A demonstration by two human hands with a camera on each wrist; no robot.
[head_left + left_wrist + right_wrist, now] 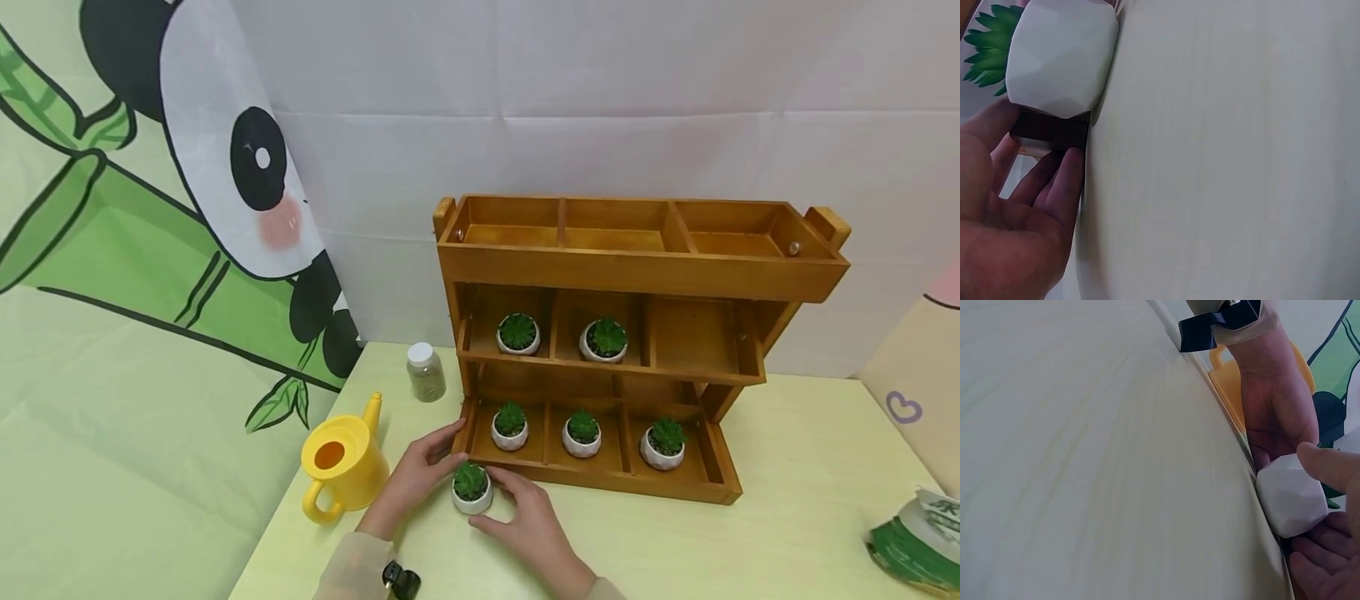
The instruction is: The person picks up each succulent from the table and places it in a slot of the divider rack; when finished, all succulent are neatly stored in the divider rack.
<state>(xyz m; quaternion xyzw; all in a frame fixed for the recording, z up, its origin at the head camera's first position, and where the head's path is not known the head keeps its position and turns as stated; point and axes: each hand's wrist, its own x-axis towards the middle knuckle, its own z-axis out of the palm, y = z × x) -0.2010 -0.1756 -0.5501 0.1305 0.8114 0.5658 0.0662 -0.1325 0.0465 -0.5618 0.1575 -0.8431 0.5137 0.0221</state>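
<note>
A small succulent in a faceted white pot [472, 500] stands on the table before the shelf's left front corner. My left hand [417, 477] reaches in from the left, its fingers touching the corner of the wooden tiered shelf [592, 482], beside the pot. In the left wrist view, the fingers [1071, 178] lie against the dark corner just below the white pot [1063, 56]. On the pot's other side, my right hand [528, 527] has thumb and index finger spread near it. The right wrist view shows the thumb [1325, 464] in front of the pot [1291, 497]; firm contact is unclear.
Potted succulents occupy the bottom tier [582, 435] and two middle compartments [606, 340]. At left stand a yellow watering can [352, 467] and a white-lidded jar [426, 375]. A green-and-white bag [918, 537] lies far right. A pale wall hanging [600, 100] rises behind the shelf.
</note>
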